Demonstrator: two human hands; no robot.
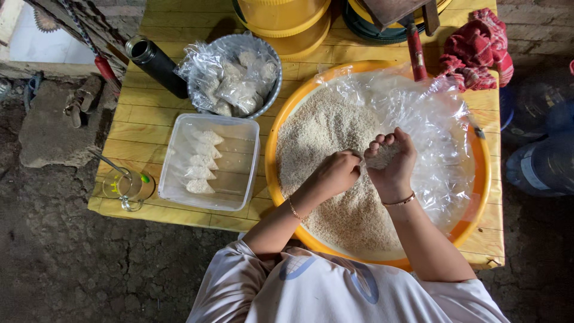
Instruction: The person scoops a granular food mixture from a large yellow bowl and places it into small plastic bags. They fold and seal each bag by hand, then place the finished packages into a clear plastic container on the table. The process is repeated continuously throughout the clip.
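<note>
A wide orange basin (272, 137) lined with clear plastic holds a heap of pale grain (323, 131). My left hand (338, 172) is curled above the grain at the basin's middle, fingers closed around a small clear bag that is barely visible. My right hand (391, 161) is cupped, palm up, beside it, holding a scoop of grain at the bag's mouth. Both wrists wear thin bracelets. The two hands touch at the fingertips.
A clear rectangular tub (239, 128) with several small filled bags sits left of the basin. Behind it stand a round bowl (276, 84) of filled bags, a black flask (156, 64), yellow buckets (287, 21) and a red cloth (478, 48). A glass mug (128, 186) stands at the table's left corner.
</note>
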